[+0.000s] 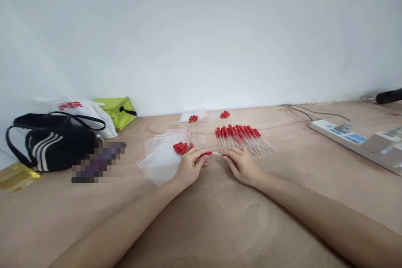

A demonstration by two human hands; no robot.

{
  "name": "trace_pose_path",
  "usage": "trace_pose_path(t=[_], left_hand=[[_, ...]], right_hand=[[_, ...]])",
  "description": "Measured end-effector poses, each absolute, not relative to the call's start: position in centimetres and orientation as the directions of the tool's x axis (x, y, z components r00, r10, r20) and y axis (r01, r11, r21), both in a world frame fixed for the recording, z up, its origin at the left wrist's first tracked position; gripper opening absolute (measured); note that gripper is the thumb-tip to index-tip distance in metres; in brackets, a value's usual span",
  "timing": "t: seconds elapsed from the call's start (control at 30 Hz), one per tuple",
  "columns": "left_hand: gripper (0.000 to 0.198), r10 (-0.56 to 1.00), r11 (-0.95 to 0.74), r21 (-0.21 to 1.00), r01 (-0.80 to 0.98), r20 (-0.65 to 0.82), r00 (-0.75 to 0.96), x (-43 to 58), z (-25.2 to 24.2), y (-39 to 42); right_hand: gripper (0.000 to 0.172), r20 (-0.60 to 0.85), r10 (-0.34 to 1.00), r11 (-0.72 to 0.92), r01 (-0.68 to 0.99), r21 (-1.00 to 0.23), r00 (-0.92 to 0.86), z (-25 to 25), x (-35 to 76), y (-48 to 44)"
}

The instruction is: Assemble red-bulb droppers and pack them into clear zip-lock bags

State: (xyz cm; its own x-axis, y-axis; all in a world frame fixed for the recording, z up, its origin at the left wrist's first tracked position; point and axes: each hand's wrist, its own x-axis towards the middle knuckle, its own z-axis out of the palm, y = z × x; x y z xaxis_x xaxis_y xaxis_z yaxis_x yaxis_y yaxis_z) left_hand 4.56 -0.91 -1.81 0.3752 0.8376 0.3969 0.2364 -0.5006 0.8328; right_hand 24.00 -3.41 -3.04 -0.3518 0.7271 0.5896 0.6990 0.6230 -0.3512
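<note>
My left hand (192, 164) is closed on a bunch of glass droppers with red rubber bulbs (183, 147), held over a pile of clear zip bags (161, 155). My right hand (240, 164) pinches the glass tip of one dropper (213, 153) that spans between both hands. Just beyond my right hand lies a row of several red-bulbed droppers (243, 137) on the wooden table (220, 217). Farther back lie two filled zip bags, one (194, 117) to the left and one (223, 114) to the right.
At the left stand a black striped bag (52, 144), a white plastic bag (83, 113), a lime green pouch (117, 111) and a yellow object (17, 176). A white power strip (348, 137) with cables lies at the right. A white wall rises behind.
</note>
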Motion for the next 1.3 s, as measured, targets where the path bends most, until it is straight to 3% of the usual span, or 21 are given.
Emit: trace_pose_path(t=[0.23,0.4,0.53,0.63,0.87,1.3], left_hand=[[0.018,0.812,-0.527,0.817,0.232,0.405,0.42,4.5,-1.8,-1.0],[0.016,0.69,-0.718,0.574,0.393,0.518,0.505,4.1,-1.1,-1.0],[0.015,0.587,-0.808,0.354,0.47,0.546,0.598,4.1,-0.8,-1.1],[0.014,0.552,-0.824,0.253,0.507,0.558,0.619,4.0,-0.8,-1.0],[0.012,0.478,-0.859,0.186,0.478,0.629,0.613,3.7,-0.6,-1.0],[0.012,0.466,-0.868,0.159,0.47,0.589,0.66,3.9,-0.7,-1.4]], right_hand=[[0.022,0.545,0.736,0.649,0.65,-0.396,-0.402,-2.7,23.9,-3.4],[0.024,0.501,0.733,0.665,0.642,-0.383,-0.46,-2.4,24.4,-3.2],[0.024,0.482,0.684,0.7,0.679,-0.222,-0.548,-2.1,24.9,-3.0],[0.024,0.498,0.677,0.678,0.723,-0.134,-0.543,-2.1,24.8,-3.1],[0.022,0.523,0.696,0.647,0.746,-0.16,-0.492,-2.1,24.0,-3.7],[0.021,0.528,0.69,0.663,0.724,-0.189,-0.494,-2.1,22.8,-4.2]])
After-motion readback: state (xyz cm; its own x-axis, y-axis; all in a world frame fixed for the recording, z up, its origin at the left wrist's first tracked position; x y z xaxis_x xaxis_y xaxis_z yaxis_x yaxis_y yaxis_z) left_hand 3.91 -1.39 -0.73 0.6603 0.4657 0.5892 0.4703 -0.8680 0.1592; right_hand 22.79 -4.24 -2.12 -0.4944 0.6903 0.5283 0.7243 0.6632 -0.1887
